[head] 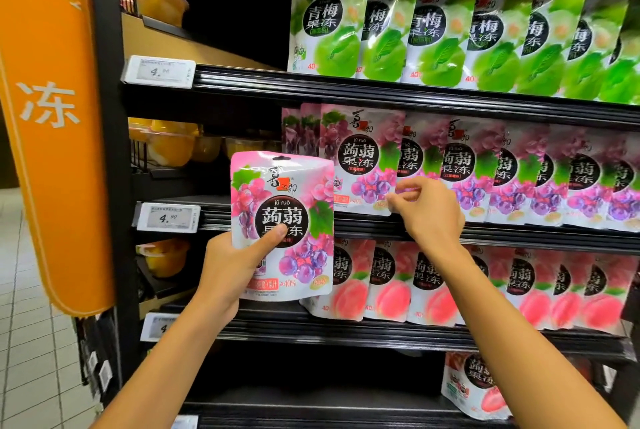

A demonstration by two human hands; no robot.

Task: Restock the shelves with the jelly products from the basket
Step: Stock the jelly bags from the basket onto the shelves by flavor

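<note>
My left hand (pixel 235 266) holds a purple grape jelly pouch (pixel 291 200) upright in front of the shelves, thumb across its front. My right hand (pixel 424 210) pinches the lower right corner of the front grape jelly pouch on the middle shelf (pixel 360 158). That shelf carries a row of matching grape pouches (pixel 519 179) running to the right. The basket is not in view.
Green plum jelly pouches (pixel 450 26) fill the shelf above, pink peach pouches (pixel 433 286) the shelf below, and a strawberry pouch (pixel 474 387) stands at the bottom right. Jelly cups (pixel 173 144) sit at the left behind price tags (pixel 168 217). An orange jelly sign (pixel 52 117) hangs on the left.
</note>
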